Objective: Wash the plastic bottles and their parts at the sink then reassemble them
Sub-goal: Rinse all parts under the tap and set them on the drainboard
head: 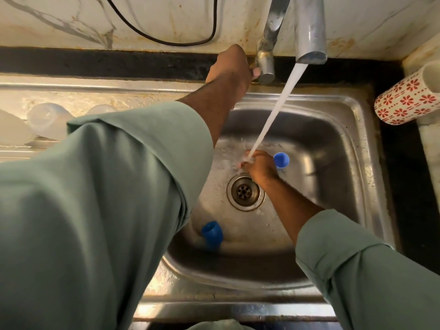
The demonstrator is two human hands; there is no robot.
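Left hand: fingers curled round the tap handle.
Right hand: under the stream; grip unclear.
Nearest cap: blue, just right of the right hand.

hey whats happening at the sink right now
A person is washing up at a steel sink. The left hand grips the tap handle while water runs from the spout onto the right hand, low in the basin. Two blue caps lie in the sink, and clear plastic pieces wait on the drainboard to the left.
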